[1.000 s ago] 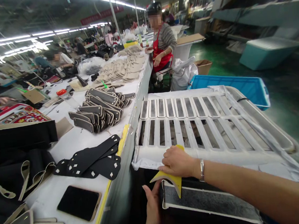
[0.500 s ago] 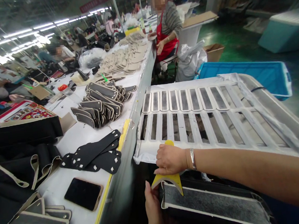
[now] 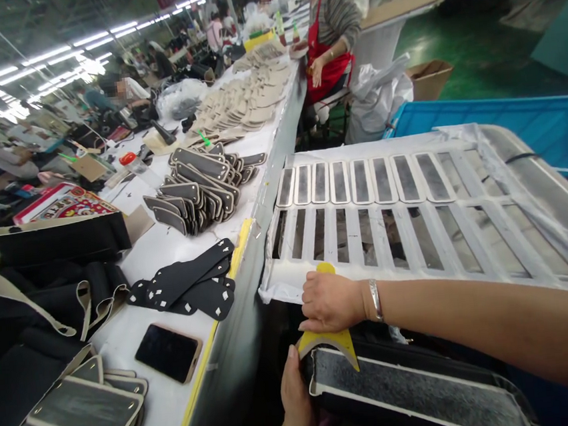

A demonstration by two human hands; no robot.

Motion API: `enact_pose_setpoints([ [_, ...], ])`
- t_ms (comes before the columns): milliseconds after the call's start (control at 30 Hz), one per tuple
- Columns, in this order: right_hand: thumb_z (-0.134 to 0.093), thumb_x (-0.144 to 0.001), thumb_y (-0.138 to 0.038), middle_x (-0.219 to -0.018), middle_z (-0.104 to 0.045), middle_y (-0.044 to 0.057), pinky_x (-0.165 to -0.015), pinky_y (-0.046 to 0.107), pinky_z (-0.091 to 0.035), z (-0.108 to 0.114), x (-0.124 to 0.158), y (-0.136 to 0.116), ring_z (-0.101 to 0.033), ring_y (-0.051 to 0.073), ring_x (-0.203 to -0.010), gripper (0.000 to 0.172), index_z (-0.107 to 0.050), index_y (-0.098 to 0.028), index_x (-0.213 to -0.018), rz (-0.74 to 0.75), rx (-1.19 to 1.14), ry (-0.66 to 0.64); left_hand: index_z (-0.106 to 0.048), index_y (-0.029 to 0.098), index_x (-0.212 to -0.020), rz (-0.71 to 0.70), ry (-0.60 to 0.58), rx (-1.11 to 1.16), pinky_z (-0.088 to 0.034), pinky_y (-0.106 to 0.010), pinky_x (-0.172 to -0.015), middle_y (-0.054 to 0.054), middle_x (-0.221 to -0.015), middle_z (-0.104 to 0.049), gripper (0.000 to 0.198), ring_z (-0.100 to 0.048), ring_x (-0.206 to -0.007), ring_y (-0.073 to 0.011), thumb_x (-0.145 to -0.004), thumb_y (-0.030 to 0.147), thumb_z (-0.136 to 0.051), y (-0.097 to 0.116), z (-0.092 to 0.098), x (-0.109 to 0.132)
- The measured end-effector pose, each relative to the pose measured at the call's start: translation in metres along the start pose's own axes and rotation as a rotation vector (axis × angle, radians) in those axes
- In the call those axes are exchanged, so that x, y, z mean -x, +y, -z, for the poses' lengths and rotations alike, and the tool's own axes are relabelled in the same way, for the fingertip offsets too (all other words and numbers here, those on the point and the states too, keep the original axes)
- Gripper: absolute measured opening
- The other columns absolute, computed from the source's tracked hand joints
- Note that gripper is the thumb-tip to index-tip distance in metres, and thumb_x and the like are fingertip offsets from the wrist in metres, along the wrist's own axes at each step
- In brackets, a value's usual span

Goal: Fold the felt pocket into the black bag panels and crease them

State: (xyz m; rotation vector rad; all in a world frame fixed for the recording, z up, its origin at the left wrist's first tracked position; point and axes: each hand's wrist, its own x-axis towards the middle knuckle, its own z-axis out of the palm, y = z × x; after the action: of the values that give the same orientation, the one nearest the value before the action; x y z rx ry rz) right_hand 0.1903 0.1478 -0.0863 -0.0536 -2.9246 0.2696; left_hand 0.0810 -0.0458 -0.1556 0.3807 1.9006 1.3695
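My right hand (image 3: 333,300), with a silver bracelet at the wrist, is closed round a yellow tool (image 3: 332,337). The tool's curved, two-pointed end rests at the near end of a long dark strip with pale edges (image 3: 416,388), which lies on a black piece in front of me. Upright at the left end of that piece is my left hand (image 3: 295,386), its fingertips by the tool's left point. What its fingers grip, if anything, is hidden behind the black material.
A white slotted rack (image 3: 280,280) holding several dark panels stands ahead. On the left table (image 3: 142,253) lie a phone (image 3: 168,353), black straps (image 3: 189,275) and stacked panels (image 3: 196,188). A blue bin (image 3: 505,111) and a person in a red apron (image 3: 319,55) are farther back.
The view has shifted a little, so the table and rack appear displaced. Both hands keep nearly the same pose at the strip's end, the tool still in my right hand.
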Motion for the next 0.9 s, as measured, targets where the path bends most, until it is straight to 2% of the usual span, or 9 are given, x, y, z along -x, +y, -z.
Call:
enact_pose_setpoints([
  [133,-0.041,-0.091,-0.045,-0.063,-0.065,0.005,-0.069,0.033,-0.029,0.003,0.004,-0.003,-0.051,0.015,-0.06,0.045,-0.063,-0.017,-0.063,-0.045,-0.016,-0.049,-0.067,0.02,-0.087,0.068,-0.071,0.155,-0.03,-0.044,-0.109,-0.014,-0.107,-0.066,0.03,-0.031,-0.132,-0.0336,-0.072,0.046,-0.063,-0.002,0.003,-0.004],
  [233,-0.037,-0.093,-0.044,-0.065,-0.065,0.006,-0.069,0.034,-0.03,0.004,0.01,-0.01,-0.054,0.016,-0.061,0.048,-0.063,-0.017,-0.065,-0.136,-0.018,-0.099,-0.068,0.02,-0.086,0.059,-0.159,0.185,-0.029,-0.042,-0.11,-0.014,-0.109,-0.065,0.025,-0.026,-0.135,-0.0317,-0.074,0.041,-0.063,0.008,0.0,-0.003],
  [367,-0.03,-0.096,-0.042,-0.066,-0.066,0.008,-0.067,0.035,-0.032,0.006,0.021,-0.023,-0.057,0.018,-0.063,0.051,-0.064,-0.016,-0.068,-0.285,-0.017,-0.154,-0.069,0.019,-0.1,-0.019,-0.348,0.157,-0.035,-0.038,-0.106,-0.008,-0.118,-0.062,0.036,-0.037,-0.128,-0.0299,-0.082,0.046,-0.054,0.031,-0.008,0.004],
  [500,-0.022,-0.097,-0.044,-0.067,-0.067,0.009,-0.062,0.033,-0.035,0.008,0.031,-0.033,-0.061,0.02,-0.063,0.057,-0.065,-0.016,-0.071,-0.381,-0.046,-0.215,-0.067,0.015,-0.107,-0.121,-0.45,0.079,-0.039,-0.036,-0.101,-0.009,-0.116,-0.062,0.046,-0.05,-0.114,-0.0295,-0.087,0.05,-0.046,0.051,-0.012,0.003],
  [667,-0.02,-0.098,-0.04,-0.068,-0.068,0.009,-0.054,0.031,-0.034,0.007,0.041,-0.043,-0.062,0.022,-0.06,0.057,-0.066,-0.017,-0.074,-0.492,-0.091,-0.276,-0.059,0.014,-0.118,-0.061,-0.684,-0.025,-0.042,-0.036,-0.094,-0.011,-0.119,-0.06,0.046,-0.054,-0.109,-0.0291,-0.09,0.047,-0.043,0.062,-0.01,-0.008],
  [800,-0.022,-0.097,-0.041,-0.068,-0.067,0.011,-0.052,0.03,-0.035,0.009,0.051,-0.049,-0.063,0.024,-0.06,0.056,-0.067,-0.016,-0.075,-0.571,-0.118,-0.27,-0.059,0.015,-0.118,-0.06,-0.762,-0.031,-0.04,-0.035,-0.095,-0.011,-0.12,-0.059,0.043,-0.053,-0.11,-0.0282,-0.092,0.044,-0.039,0.068,-0.013,-0.013],
  [900,-0.024,-0.097,-0.041,-0.068,-0.067,0.011,-0.052,0.031,-0.038,0.01,0.062,-0.054,-0.064,0.026,-0.061,0.054,-0.067,-0.016,-0.076,-0.623,-0.096,-0.28,-0.061,0.016,-0.115,-0.05,-0.872,-0.09,-0.041,-0.035,-0.092,-0.01,-0.116,-0.062,0.041,-0.055,-0.106,-0.0275,-0.091,0.044,-0.042,0.078,-0.013,-0.019],
])
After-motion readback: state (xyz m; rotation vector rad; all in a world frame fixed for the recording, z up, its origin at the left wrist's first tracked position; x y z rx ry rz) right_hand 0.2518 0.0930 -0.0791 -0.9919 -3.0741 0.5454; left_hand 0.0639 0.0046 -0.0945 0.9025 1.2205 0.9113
